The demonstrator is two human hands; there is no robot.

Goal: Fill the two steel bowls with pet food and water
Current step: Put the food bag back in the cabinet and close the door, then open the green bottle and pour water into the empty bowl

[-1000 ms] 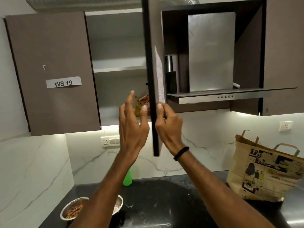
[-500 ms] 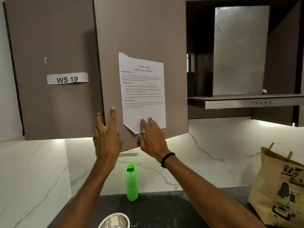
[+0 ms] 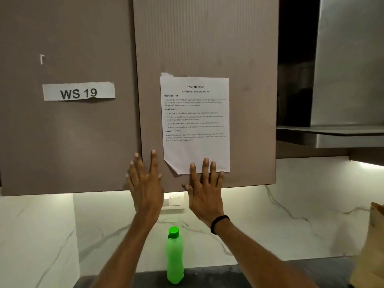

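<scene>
Both my hands rest flat on the lower edge of the brown wall-cabinet door [image 3: 207, 48], which stands shut. My left hand [image 3: 145, 183] has its fingers spread near the door's left edge. My right hand [image 3: 204, 186], with a black band at the wrist, lies over the bottom of a printed task sheet [image 3: 196, 121] taped to the door. A green bottle [image 3: 175, 256] with its cap on stands upright on the dark counter [image 3: 207, 275] below, between my forearms. No steel bowl or pet food is in view.
The neighbouring cabinet door [image 3: 62, 142] carries a "WS 19" label [image 3: 78, 91]. A steel range hood [image 3: 349, 80] hangs at the right. A paper bag's edge [image 3: 374, 246] shows at the far right. White marble backsplash with a switch plate [image 3: 174, 201] lies behind.
The cabinet door swung from open to shut under my hands, hiding the shelf and the food packet. My view rose, so the steel bowl dropped out of the frame.
</scene>
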